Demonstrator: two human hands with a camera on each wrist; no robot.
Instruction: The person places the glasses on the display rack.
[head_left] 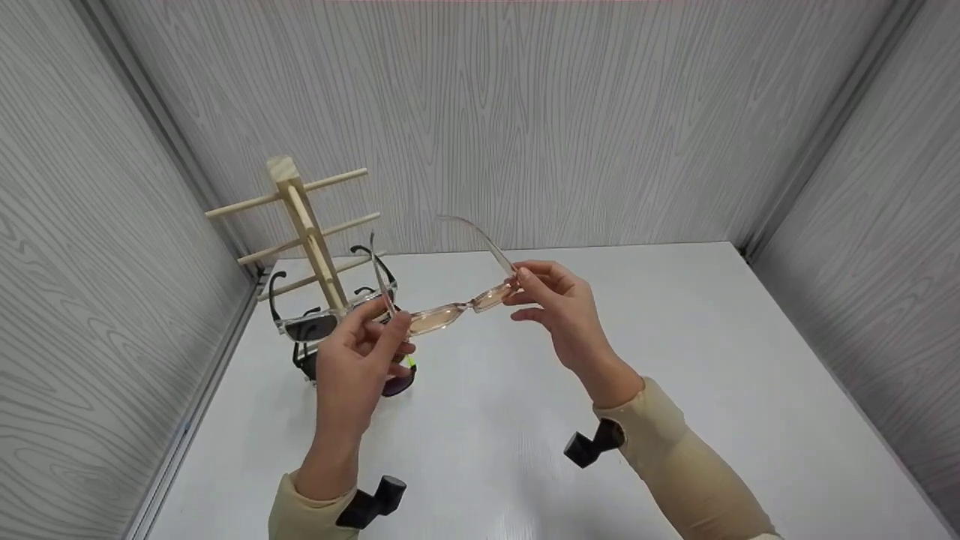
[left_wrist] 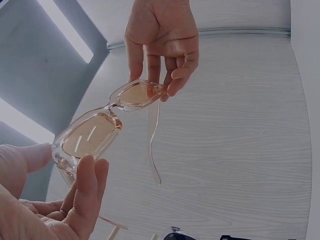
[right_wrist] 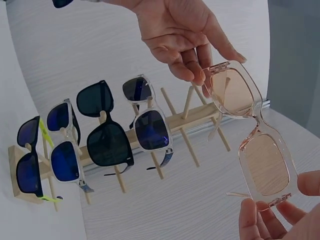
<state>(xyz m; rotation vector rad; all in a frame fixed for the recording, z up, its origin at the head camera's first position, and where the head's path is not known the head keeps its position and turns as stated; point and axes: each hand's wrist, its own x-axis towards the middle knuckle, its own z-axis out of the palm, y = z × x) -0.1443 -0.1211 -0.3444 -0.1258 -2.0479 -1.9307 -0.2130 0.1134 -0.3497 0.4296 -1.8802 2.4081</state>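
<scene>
A pair of sunglasses with a clear frame and peach-tinted lenses [head_left: 437,320] is held up above the table, its temples unfolded and pointing away from me. My left hand [head_left: 352,367] pinches the left end of the frame by the hinge, thumb on the near side. At the opposite end, my right hand [head_left: 566,315] pinches the other hinge corner between thumb and fingers. The right wrist view shows both lenses [right_wrist: 267,165] face on, with the left hand [right_wrist: 175,30] at the top and the right hand [right_wrist: 300,220] at the lower right.
Behind the left hand stands a wooden display rack [head_left: 311,232] with crosswise pegs. Several sunglasses hang on its lower part, among them a black pair [right_wrist: 107,145] and a black and lime pair [right_wrist: 29,172]. Grey wood-grain panels [head_left: 480,127] enclose the white table [head_left: 675,337].
</scene>
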